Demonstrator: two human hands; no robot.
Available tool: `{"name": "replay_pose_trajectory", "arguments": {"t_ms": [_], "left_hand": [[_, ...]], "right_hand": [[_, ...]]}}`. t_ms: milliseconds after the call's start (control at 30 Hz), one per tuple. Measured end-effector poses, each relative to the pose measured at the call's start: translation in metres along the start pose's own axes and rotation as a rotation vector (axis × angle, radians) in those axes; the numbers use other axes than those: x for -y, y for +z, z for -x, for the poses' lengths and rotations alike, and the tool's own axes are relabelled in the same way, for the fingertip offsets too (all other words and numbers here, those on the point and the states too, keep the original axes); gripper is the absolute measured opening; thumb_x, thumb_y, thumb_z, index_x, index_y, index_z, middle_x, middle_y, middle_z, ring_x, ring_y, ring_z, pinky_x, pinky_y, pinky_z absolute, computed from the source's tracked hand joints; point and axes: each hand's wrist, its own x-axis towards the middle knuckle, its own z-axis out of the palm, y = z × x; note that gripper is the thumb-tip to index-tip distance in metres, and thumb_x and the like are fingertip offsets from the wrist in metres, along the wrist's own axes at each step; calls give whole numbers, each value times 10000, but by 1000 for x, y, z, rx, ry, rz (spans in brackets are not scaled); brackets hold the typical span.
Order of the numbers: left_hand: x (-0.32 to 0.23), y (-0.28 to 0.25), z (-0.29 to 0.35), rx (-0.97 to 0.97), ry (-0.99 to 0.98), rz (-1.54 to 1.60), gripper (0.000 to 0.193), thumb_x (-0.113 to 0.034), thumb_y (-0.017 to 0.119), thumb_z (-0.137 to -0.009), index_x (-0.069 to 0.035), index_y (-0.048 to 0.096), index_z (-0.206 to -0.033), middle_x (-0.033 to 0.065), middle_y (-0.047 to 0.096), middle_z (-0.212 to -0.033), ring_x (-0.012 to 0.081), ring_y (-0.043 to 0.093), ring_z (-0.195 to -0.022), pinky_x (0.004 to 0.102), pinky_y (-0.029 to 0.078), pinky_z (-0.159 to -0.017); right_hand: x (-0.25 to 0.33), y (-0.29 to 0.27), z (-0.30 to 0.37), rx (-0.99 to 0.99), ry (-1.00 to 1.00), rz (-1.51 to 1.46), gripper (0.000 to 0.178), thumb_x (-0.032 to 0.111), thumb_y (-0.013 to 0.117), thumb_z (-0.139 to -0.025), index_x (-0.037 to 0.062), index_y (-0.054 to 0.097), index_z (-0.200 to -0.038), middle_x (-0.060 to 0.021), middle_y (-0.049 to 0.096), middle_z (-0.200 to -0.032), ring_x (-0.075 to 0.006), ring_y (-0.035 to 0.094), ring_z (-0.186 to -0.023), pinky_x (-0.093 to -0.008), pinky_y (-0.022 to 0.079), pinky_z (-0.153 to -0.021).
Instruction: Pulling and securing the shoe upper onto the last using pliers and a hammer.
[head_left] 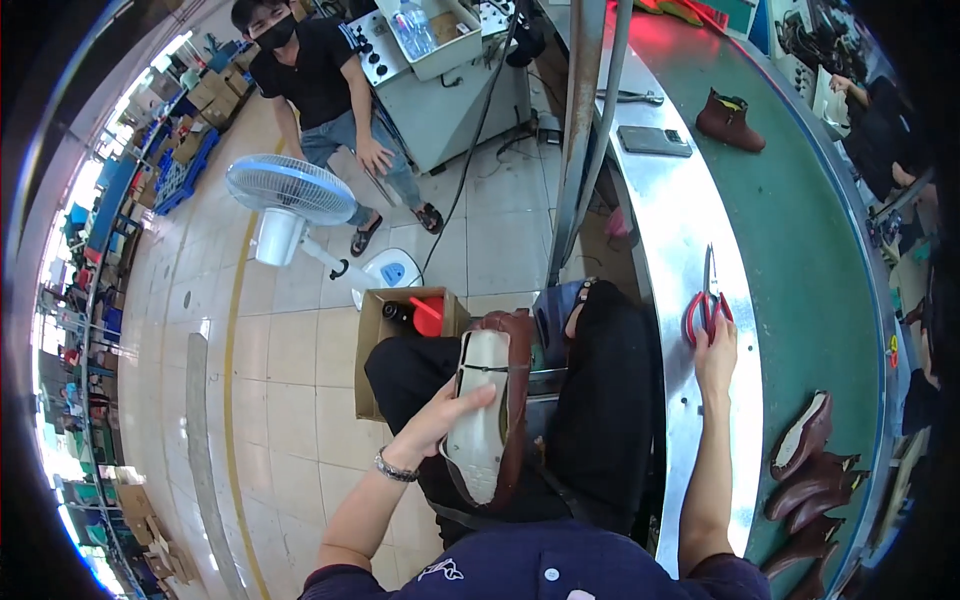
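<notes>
My left hand (438,417) is closed around a brown shoe upper (516,400), which rests over my lap. Its pale underside (482,432) faces up, with the thumb pressed flat on it and a thin dark band across it. Out to the right, my right hand (716,358) grips the red handles of a pair of scissors (709,298). The scissors lie on the metal ledge (680,220), blades pointing away from me. Part of the handles is covered by my fingers.
A green conveyor belt (790,260) beyond the ledge carries one brown boot (729,121) and several brown uppers (808,490). A phone (655,141) lies on the ledge. Left of my knees stand a cardboard box (372,372) and a fan (290,190). Another person (315,75) sits ahead.
</notes>
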Motion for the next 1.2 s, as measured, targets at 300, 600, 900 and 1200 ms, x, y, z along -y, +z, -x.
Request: {"name": "replay_pose_trajectory", "arguments": {"t_ms": [300, 600, 900, 1200], "left_hand": [[-15, 30, 3, -23, 86, 50, 773, -402, 662, -906, -39, 280, -1472, 121, 478, -1366, 190, 484, -1219, 334, 402, -1018], [-9, 8, -27, -56, 74, 60, 775, -452, 621, -923, -49, 263, -1480, 147, 465, -1386, 213, 478, -1243, 354, 407, -1020], [17, 27, -18, -110, 294, 87, 716, -305, 580, -968, -24, 201, -1507, 154, 403, -1446, 218, 433, -1300, 339, 349, -1077], [35, 34, -5, -208, 441, -46, 629, -274, 506, -1000, 1, 236, -1497, 191, 462, -1388, 229, 457, -1273, 319, 336, -1065]], "right_hand": [[-9, 14, -27, 64, -31, 166, 418, 170, 712, -804, -47, 573, -1133, -250, 609, -1085, -407, 574, -1038, -458, 451, -908], [-4, -14, -39, 445, 454, -307, 296, 218, 717, -803, -40, 619, -911, -113, 635, -735, -201, 642, -693, -303, 495, -648], [133, -111, 55, 1304, 625, -1265, 829, 627, 813, -645, 27, 520, -1137, 25, 518, -783, -72, 498, -651, -198, 377, -568], [191, -112, 98, 1612, 758, -1212, 683, 732, 400, -877, 64, 489, -986, 27, 448, -774, -70, 470, -656, -200, 391, -543]]}}
